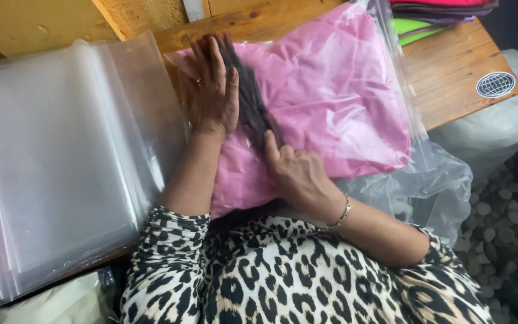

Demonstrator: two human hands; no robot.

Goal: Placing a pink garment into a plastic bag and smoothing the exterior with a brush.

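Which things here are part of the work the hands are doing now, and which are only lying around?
In use:
left hand
right hand
pink garment
clear bag around it

Lying about:
stack of empty bags
folded clothes
round sticker
wooden table

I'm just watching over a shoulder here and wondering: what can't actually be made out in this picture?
- Head view: the near edge of the pink garment in its clear bag is hidden by the right hand and the leopard-print top.
- The bag's far end is cut off by the top edge.
- The folded clothes are mostly out of frame.
- The left hand covers the bag's left corner.
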